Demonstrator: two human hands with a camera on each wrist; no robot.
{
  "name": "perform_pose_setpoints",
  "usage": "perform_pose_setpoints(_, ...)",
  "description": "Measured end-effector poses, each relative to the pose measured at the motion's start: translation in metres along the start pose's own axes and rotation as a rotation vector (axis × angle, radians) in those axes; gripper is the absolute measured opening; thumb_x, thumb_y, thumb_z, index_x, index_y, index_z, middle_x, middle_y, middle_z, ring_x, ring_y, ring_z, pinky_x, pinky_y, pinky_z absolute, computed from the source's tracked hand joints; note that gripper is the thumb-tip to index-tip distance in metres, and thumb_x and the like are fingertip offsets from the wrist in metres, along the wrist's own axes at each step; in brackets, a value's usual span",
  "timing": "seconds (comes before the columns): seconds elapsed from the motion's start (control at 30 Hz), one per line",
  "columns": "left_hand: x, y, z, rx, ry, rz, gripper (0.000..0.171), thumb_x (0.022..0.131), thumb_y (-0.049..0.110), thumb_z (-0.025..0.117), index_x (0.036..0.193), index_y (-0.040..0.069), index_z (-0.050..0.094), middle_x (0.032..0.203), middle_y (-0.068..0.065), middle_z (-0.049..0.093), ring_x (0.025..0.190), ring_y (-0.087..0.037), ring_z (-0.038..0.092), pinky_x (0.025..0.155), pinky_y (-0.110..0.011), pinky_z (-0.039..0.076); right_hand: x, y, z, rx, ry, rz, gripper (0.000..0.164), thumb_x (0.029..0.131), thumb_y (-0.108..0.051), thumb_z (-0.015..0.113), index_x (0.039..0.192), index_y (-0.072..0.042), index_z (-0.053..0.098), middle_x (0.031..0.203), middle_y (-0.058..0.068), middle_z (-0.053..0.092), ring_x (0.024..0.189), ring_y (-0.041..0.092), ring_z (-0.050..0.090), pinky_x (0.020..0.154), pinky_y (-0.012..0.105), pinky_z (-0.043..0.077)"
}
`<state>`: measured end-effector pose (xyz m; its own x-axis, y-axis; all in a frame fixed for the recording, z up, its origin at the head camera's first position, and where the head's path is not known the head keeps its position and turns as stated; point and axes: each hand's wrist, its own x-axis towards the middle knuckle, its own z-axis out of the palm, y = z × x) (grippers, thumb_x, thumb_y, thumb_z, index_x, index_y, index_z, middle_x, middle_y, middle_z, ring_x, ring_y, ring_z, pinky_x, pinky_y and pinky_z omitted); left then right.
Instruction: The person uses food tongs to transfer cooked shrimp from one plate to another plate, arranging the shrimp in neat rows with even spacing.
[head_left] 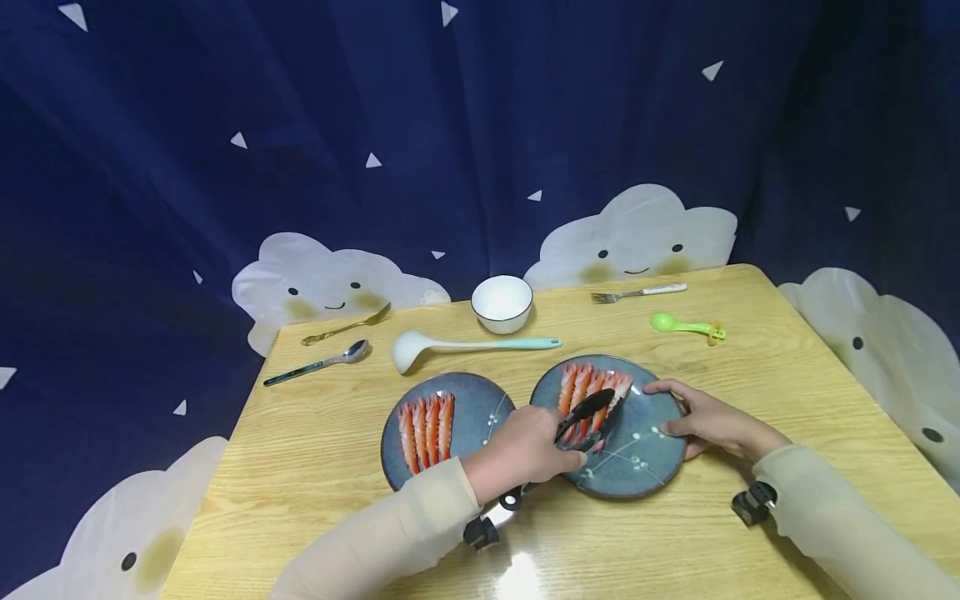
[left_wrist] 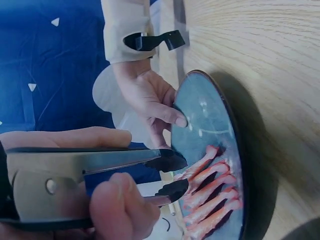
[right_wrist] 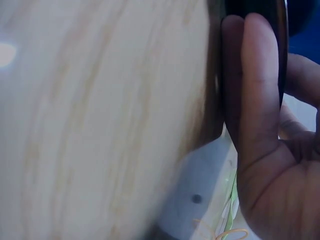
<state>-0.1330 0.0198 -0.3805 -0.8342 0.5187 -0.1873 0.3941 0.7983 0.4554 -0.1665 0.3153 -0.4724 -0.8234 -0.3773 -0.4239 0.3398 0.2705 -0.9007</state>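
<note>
1. A dark blue curtain (head_left: 420, 100) with white triangles and smiling clouds hangs behind everything.
2. The pale wooden table (head_left: 300, 467) carries all the tableware.
3. The right-hand plate (head_left: 652, 450), blue-grey with a pale blossom pattern, sits towards the right of the table's middle, near the person.
4. The left-hand plate (head_left: 476, 417) is just beside it.
5. The left hand (head_left: 525, 446) is wrapped around the tongs, between the two plates and partly over the right-hand one.
6. The right hand (head_left: 708, 421) grips the right-hand plate's right edge, thumb on top and other fingers beneath. The two hands are apart.
7. The metal tongs (head_left: 588, 407) point their black tips at the end of the food row on the right-hand plate; the tips stand parted, and I cannot tell whether they touch a piece.
8. A white ladle (head_left: 472, 344) with a turquoise handle end lies beyond the plates.
9. A white bowl (head_left: 502, 302) with a dark rim stands behind the ladle.
10. A dark-handled spoon (head_left: 322, 365) and a gold-coloured utensil (head_left: 348, 325) lie at the far left.
11. A white-handled fork (head_left: 645, 292) and a green spoon (head_left: 686, 326) lie at the far right.
12. Smallest are the shrimp-like pieces: an orange-and-white row (head_left: 573, 383) on the right-hand plate and four pieces (head_left: 426, 429) side by side on the left-hand one.
</note>
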Motion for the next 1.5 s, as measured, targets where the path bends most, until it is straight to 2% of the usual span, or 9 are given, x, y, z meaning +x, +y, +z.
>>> perform_pose_setpoints(0.1,-0.004,-0.001,-0.004,-0.036,0.013,0.004,0.030,0.074,0.045,0.063,0.074,0.016,0.055,0.058,0.004,0.049,0.049,-0.011,0.044,0.043,-0.024,0.036,0.001,0.000,0.000,-0.011,-0.001,-0.002,0.064,0.082,0.000,0.055,0.134,-0.016,0.022,0.098,0.025,0.046,0.069,0.035,0.060,0.055,0.047,0.047)
perform_pose_setpoints(0.23,-0.014,-0.006,-0.017,-0.022,0.040,-0.004,0.047,0.075,0.046,0.062,0.102,0.008,0.059,0.078,-0.001,0.061,0.070,-0.012,0.055,0.058,-0.025,0.043,0.002,-0.001,0.001,-0.027,0.001,0.001,0.064,0.082,-0.001,0.055,0.134,-0.017,0.022,0.097,0.025,0.046,0.068,0.034,0.060,0.055,0.047,0.047)
perform_pose_setpoints(0.33,-0.023,-0.015,-0.030,0.015,0.072,-0.019,0.055,0.075,0.047,0.061,0.109,0.004,0.057,0.086,-0.003,0.061,0.081,-0.014,0.054,0.064,-0.027,0.043,0.001,-0.002,0.002,-0.044,0.006,0.008,0.064,0.082,-0.002,0.055,0.135,-0.017,0.022,0.097,0.025,0.046,0.068,0.033,0.060,0.054,0.046,0.047)
perform_pose_setpoints(0.47,-0.038,-0.032,-0.046,0.010,0.130,-0.049,0.043,0.074,0.045,0.063,0.094,0.008,0.059,0.069,0.001,0.056,0.065,-0.012,0.052,0.054,-0.027,0.041,0.000,-0.002,0.001,-0.051,0.010,0.017,0.064,0.082,-0.002,0.055,0.135,-0.018,0.021,0.097,0.025,0.045,0.069,0.032,0.060,0.055,0.046,0.048)
perform_pose_setpoints(0.53,-0.048,-0.042,-0.053,0.016,0.165,-0.077,0.045,0.074,0.045,0.063,0.098,0.008,0.059,0.068,0.002,0.058,0.063,-0.012,0.054,0.057,-0.028,0.042,0.001,-0.002,0.001,-0.053,0.010,0.019,0.064,0.082,-0.002,0.055,0.135,-0.018,0.021,0.098,0.025,0.045,0.069,0.032,0.060,0.055,0.046,0.048)
perform_pose_setpoints(0.77,-0.083,-0.084,-0.070,-0.029,0.228,-0.225,0.039,0.073,0.042,0.065,0.090,0.008,0.060,0.053,0.002,0.048,0.047,-0.013,0.042,0.047,-0.029,0.036,0.001,-0.002,0.002,-0.052,0.011,0.031,0.064,0.082,-0.001,0.055,0.134,-0.017,0.021,0.100,0.025,0.044,0.069,0.032,0.060,0.056,0.046,0.048)
perform_pose_setpoints(0.93,-0.106,-0.106,-0.070,-0.010,0.255,-0.352,0.052,0.070,0.042,0.067,0.103,0.003,0.059,0.081,-0.003,0.059,0.072,-0.016,0.050,0.060,-0.031,0.042,-0.001,-0.005,0.003,-0.056,0.007,0.029,0.064,0.082,-0.001,0.054,0.134,-0.017,0.019,0.101,0.025,0.043,0.069,0.031,0.060,0.056,0.046,0.048)
perform_pose_setpoints(1.07,-0.121,-0.116,-0.065,-0.004,0.231,-0.408,0.055,0.067,0.045,0.069,0.100,0.002,0.059,0.074,-0.004,0.057,0.068,-0.017,0.050,0.056,-0.032,0.041,-0.001,-0.005,0.002,-0.061,0.006,0.024,0.065,0.082,-0.001,0.054,0.135,-0.017,0.019,0.100,0.025,0.044,0.069,0.032,0.060,0.056,0.046,0.048)
perform_pose_setpoints(1.5,-0.135,-0.114,-0.048,-0.039,0.158,-0.375,0.042,0.064,0.049,0.070,0.077,0.012,0.057,0.060,0.000,0.046,0.059,-0.016,0.042,0.048,-0.028,0.034,0.001,-0.002,0.000,-0.061,0.003,0.016,0.064,0.083,-0.001,0.054,0.134,-0.017,0.020,0.098,0.025,0.044,0.069,0.032,0.060,0.056,0.046,0.048)
